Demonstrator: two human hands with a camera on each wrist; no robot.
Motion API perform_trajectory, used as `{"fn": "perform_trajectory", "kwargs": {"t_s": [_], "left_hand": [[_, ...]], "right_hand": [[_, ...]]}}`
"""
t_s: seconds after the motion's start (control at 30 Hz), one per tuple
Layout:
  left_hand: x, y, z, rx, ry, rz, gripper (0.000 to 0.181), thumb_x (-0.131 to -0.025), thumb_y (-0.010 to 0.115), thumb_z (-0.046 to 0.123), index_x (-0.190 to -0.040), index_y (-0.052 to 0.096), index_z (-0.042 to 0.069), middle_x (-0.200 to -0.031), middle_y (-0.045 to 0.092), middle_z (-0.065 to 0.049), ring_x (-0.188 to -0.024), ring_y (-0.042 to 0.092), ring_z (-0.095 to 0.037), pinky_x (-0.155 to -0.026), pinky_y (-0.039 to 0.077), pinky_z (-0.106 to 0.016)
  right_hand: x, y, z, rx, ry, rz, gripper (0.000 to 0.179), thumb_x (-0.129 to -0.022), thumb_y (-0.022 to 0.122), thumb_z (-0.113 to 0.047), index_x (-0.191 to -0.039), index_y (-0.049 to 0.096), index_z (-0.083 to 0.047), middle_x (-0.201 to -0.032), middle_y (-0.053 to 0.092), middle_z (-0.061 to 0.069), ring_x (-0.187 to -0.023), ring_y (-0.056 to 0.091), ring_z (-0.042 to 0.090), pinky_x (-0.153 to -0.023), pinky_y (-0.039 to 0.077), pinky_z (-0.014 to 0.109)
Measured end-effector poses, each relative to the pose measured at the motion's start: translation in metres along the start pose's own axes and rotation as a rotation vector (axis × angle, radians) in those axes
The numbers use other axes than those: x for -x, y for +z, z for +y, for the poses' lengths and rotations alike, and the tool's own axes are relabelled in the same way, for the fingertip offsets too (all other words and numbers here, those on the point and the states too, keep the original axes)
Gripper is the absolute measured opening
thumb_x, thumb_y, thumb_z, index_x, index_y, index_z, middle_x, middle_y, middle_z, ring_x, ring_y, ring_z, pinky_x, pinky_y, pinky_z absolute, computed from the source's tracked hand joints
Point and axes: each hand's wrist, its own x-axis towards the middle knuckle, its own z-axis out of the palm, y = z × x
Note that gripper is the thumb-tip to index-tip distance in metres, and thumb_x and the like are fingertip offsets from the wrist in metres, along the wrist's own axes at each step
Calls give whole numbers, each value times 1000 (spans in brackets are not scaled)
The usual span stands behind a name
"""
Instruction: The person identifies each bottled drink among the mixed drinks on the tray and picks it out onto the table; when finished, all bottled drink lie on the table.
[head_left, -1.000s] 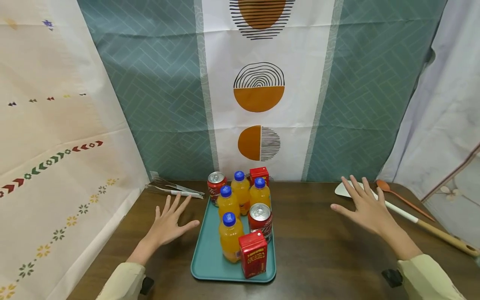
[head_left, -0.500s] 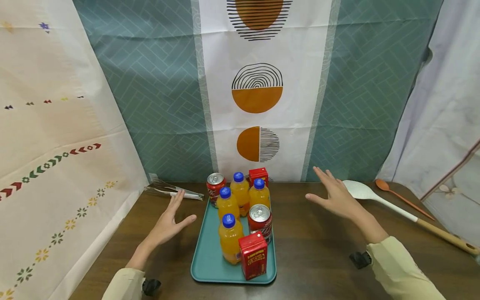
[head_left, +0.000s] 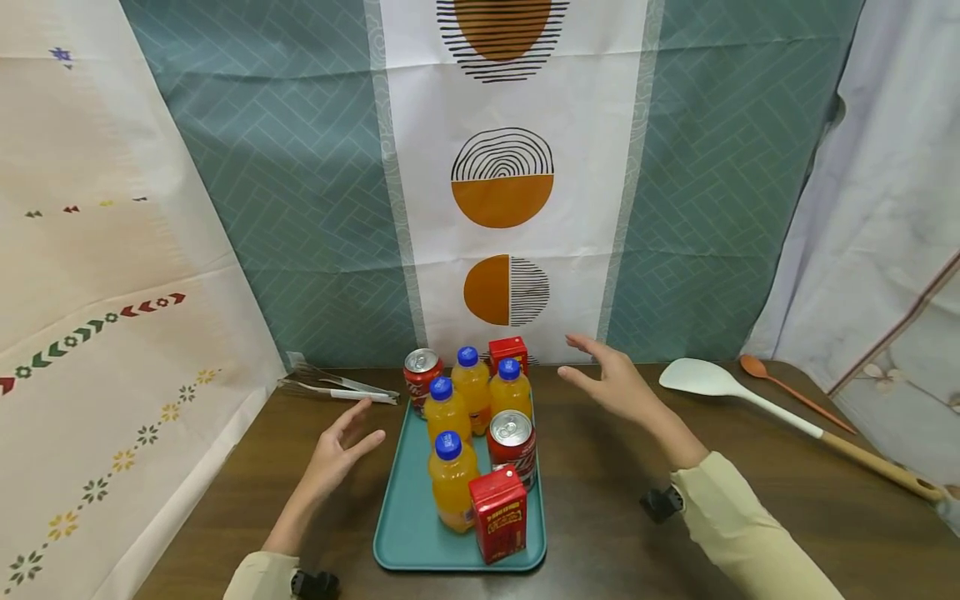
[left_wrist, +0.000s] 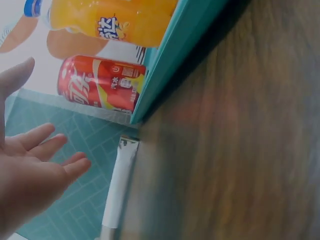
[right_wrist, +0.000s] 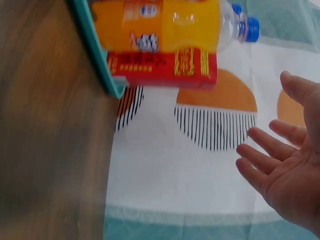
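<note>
A teal tray (head_left: 408, 537) carries several orange soda bottles (head_left: 452, 492) with blue caps. Two red soda cans stand among them, one at the far left corner (head_left: 422, 379) and one at the right (head_left: 513, 450). One red drink carton (head_left: 498, 517) stands at the front right, another (head_left: 507, 350) at the back. Left of the tray hovers my left hand (head_left: 333, 458), holding nothing, its fingers loosely bent; the left wrist view shows a can (left_wrist: 102, 84) beyond its fingertips. My right hand (head_left: 615, 385) is raised beyond the tray's right side, fingers spread and palm facing inward, touching nothing.
A white spatula-like utensil (head_left: 701, 377) with a wooden handle and an orange spoon (head_left: 753, 367) lie on the brown table (head_left: 600, 533) at right. White-handled metal utensils (head_left: 337, 387) lie at back left. Patterned cloths (head_left: 300, 208) hang behind and at the sides.
My right hand has moved left from above the white utensil toward the tray. The left hand has turned its palm inward, its fingers bending. The head view has shifted slightly right.
</note>
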Motion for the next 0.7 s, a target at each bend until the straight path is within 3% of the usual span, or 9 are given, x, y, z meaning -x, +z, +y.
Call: {"fn": "perform_trajectory", "kwargs": {"t_s": [0.1,0.23,0.3,0.4,0.5,0.6,0.7], "left_hand": [[3,2,-4,76,-64,14,60,-93,64,13,-147,40,4,-155,35,-20,-143,35,-30,-101,38,-8],[9,7,-11,150,-117,38,59,-93,64,13,-147,41,3,-154,38,-18,-132,46,-1,-95,39,-3],[11,9,-15,174,-124,63,59,-92,65,12,-145,42,2,-148,47,-8,-124,49,8,-94,41,-4],[10,12,-18,222,-126,103,57,-91,66,9,-143,44,-2,-131,58,13,-117,54,8,-92,45,-7],[9,17,-20,254,-125,119,56,-89,66,6,-140,46,-5,-113,60,29,-114,57,3,-90,47,-9],[8,22,-22,263,-128,126,55,-88,67,4,-138,47,-6,-109,60,30,-110,59,3,-87,47,-9],[8,27,-24,270,-113,132,55,-87,67,2,-137,46,-9,-113,62,23,-109,59,1,-87,47,-9]], "right_hand": [[-5,11,-8,-46,-22,2,59,-91,67,-26,-141,48,-1,-140,55,21,-130,51,39,-107,41,55],[-10,23,-16,-97,-39,-1,55,-91,67,-23,-138,51,1,-137,58,22,-127,54,38,-105,43,53],[-12,29,-19,-112,-45,4,54,-91,67,-23,-137,52,2,-135,59,22,-125,55,38,-104,44,53],[-14,35,-22,-135,-51,14,54,-90,69,-21,-136,53,2,-134,59,22,-123,57,38,-103,45,53],[-17,41,-24,-152,-50,14,54,-90,69,-21,-135,53,2,-133,60,21,-122,57,39,-102,46,53],[-20,45,-28,-170,-42,0,54,-90,68,-21,-136,53,2,-134,60,21,-122,57,38,-102,47,53],[-24,48,-34,-189,-36,-12,53,-91,67,-22,-136,52,1,-134,60,20,-123,57,37,-102,47,52]]}}
